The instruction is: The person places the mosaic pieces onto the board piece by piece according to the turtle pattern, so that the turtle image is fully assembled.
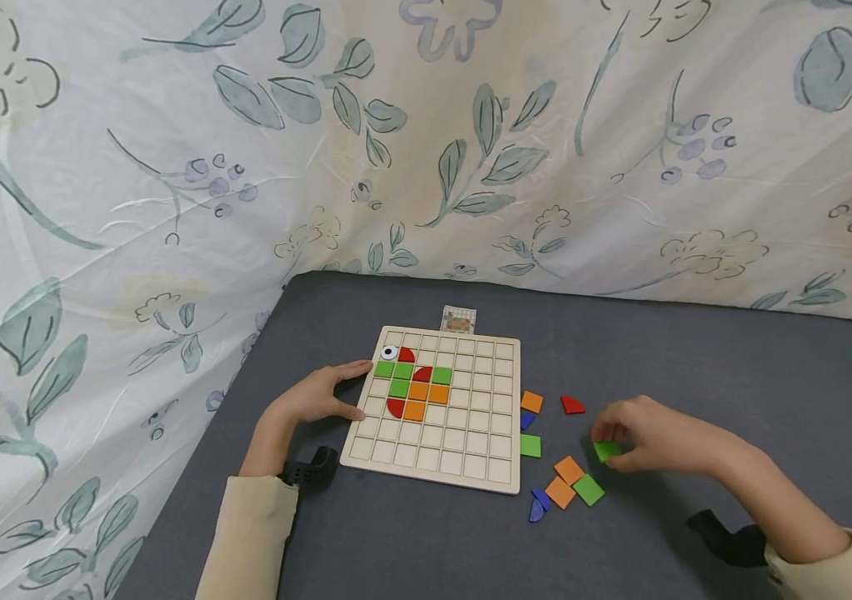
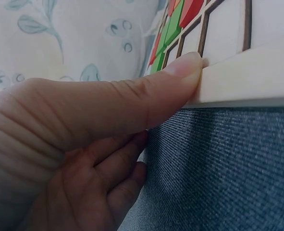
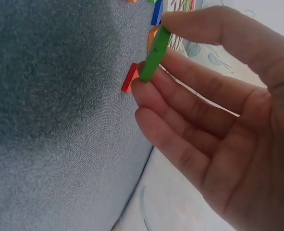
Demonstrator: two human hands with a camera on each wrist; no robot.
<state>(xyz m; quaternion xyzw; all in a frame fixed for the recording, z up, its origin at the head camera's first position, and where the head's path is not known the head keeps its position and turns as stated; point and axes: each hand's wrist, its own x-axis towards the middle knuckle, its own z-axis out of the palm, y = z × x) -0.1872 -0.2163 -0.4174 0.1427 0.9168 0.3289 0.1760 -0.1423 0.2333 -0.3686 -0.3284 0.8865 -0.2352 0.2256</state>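
Observation:
My right hand point(image 1: 639, 433) pinches a green square tile point(image 1: 607, 451) between thumb and fingertips, to the right of the loose pieces. In the right wrist view the green tile point(image 3: 155, 54) is held on edge. My left hand point(image 1: 321, 393) rests at the left edge of a wooden grid board point(image 1: 463, 450), thumb and forefinger spread along it. The left wrist view has the left thumb point(image 2: 132, 98) against the board's rim point(image 2: 247, 79). Upper left on the board sit a round eye piece point(image 1: 389, 352) and several green, orange and red pieces.
Right of the board lie a red quarter-round point(image 1: 572, 405), orange squares point(image 1: 560, 492), green squares point(image 1: 588, 490) and small blue pieces point(image 1: 537, 510). A patterned card point(image 1: 459, 319) is behind the board's far edge. Leaf-print cloth point(image 1: 426, 150) hangs behind the dark table point(image 1: 681, 358).

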